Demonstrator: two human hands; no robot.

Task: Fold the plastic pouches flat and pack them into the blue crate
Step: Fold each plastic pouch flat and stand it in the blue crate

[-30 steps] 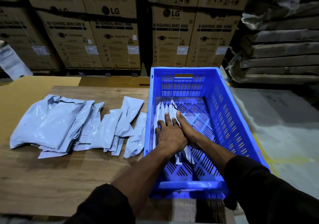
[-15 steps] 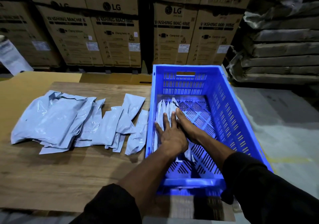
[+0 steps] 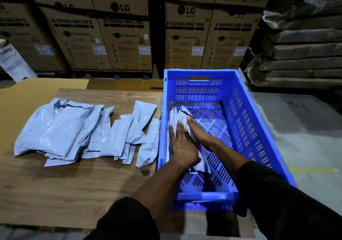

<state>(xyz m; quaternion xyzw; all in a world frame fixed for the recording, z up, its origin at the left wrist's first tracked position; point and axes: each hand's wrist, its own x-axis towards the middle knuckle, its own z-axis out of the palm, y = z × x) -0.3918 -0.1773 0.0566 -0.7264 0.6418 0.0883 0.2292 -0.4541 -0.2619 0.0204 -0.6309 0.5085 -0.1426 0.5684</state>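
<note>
A blue slotted crate [image 3: 257, 128] stands at the right end of the wooden table. Inside it, against the left wall, lies a stack of folded grey pouches [image 3: 177, 113]. My left hand [image 3: 182, 143] lies flat on top of that stack with straight fingers. My right hand [image 3: 199, 130] presses its right side, fingers stretched forward. Left of the crate, several loose grey plastic pouches [image 3: 61, 130] lie overlapping on the table, the nearest one [image 3: 149, 145] touching the crate wall.
The wooden table [image 3: 64, 189] has bare surface in front of the loose pouches. A flat cardboard sheet [image 3: 37, 88] lies behind them. Stacked washing-machine cartons [image 3: 125, 36] stand at the back, wrapped pallets [image 3: 305, 54] at the right. Concrete floor [image 3: 305, 128] lies right of the crate.
Both hands have slid a little forward along the stack in the crate, still pressing it. The loose pouches have not moved.
</note>
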